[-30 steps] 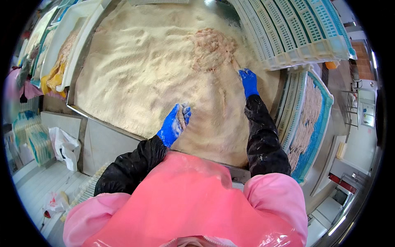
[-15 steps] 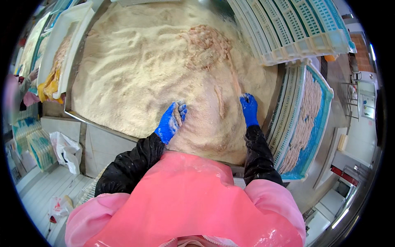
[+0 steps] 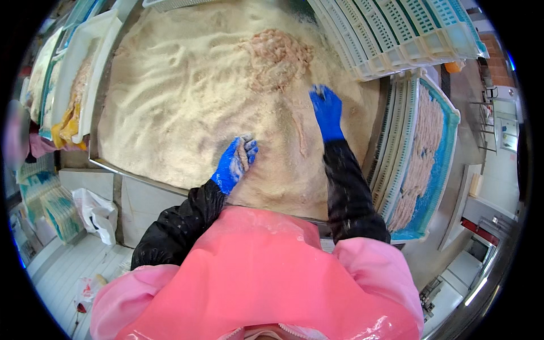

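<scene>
The left hand (image 3: 234, 163), in a blue glove dusted with crumbs, has its fingers curled shut around one pale crumbed strip (image 3: 242, 154), held just above the breadcrumbs (image 3: 170, 96). The right hand (image 3: 327, 112), also blue-gloved, lies flat with its fingers stretched open on the crumbs, gripping nothing; its fingertips are partly buried. Between the two hands one long strip (image 3: 300, 133) lies half covered in the crumbs. Beyond the right hand sits one heap of pinkish meat pieces (image 3: 277, 54), too tangled to count. The crumbs fill one big metal tray (image 3: 141, 178). To the right, one teal crate (image 3: 439, 170) holds rows of coated strips, too many to count. Above it a stack of white and teal crates (image 3: 396, 34) is cut off by the rim.
</scene>
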{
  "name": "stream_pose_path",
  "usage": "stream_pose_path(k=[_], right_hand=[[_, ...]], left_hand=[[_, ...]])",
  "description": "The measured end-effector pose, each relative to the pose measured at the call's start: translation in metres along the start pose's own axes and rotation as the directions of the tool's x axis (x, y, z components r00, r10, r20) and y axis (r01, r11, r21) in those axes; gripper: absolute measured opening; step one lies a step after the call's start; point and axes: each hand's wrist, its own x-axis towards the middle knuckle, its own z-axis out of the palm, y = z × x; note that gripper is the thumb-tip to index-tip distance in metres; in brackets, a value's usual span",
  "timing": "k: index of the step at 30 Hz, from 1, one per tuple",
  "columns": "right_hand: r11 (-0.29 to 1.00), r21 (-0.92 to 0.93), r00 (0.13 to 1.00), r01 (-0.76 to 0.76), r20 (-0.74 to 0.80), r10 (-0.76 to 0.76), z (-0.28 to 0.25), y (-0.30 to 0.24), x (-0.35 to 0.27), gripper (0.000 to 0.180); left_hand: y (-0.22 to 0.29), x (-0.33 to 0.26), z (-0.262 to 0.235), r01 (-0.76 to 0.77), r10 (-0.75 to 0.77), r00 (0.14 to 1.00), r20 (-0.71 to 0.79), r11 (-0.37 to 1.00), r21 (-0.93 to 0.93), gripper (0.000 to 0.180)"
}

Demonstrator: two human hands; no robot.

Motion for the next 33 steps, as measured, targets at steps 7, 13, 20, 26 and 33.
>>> stream_pose_path(k=[7, 13, 20, 26, 33], right_hand=[[0.884, -0.466, 0.999, -0.034, -0.036, 0.02, 0.051, 0.021, 0.067, 0.037], [0.978, -0.198, 0.996, 0.065, -0.045, -0.075, 0.022, 0.103, 0.059, 0.029], [0.889, -0.399, 0.974, 0.225, 0.089, -0.206, 0.042, 0.027, 0.047, 0.026], [0.938, -0.328, 0.993, 0.109, 0.083, -0.086, 0.037, 0.024, 0.034, 0.025], [0.919, -0.35, 0.979, 0.18, -0.027, -0.202, 0.021, 0.024, -0.035, 0.024]], left_hand=[[0.0, 0.001, -0.01, -0.023, 0.023, 1.0, -0.012, 0.999, -0.046, 0.04], [0.001, -0.002, 0.004, 0.04, -0.041, 0.999, -0.018, 0.999, -0.006, 0.039], [0.007, -0.004, -0.001, 0.068, -0.066, 0.997, 0.039, 0.996, -0.054, 0.038], [0.007, -0.001, -0.006, 0.08, -0.076, 0.995, 0.059, 0.994, -0.069, 0.037], [0.008, -0.002, -0.004, 0.084, -0.081, 0.996, 0.04, 0.994, -0.065, 0.038]])
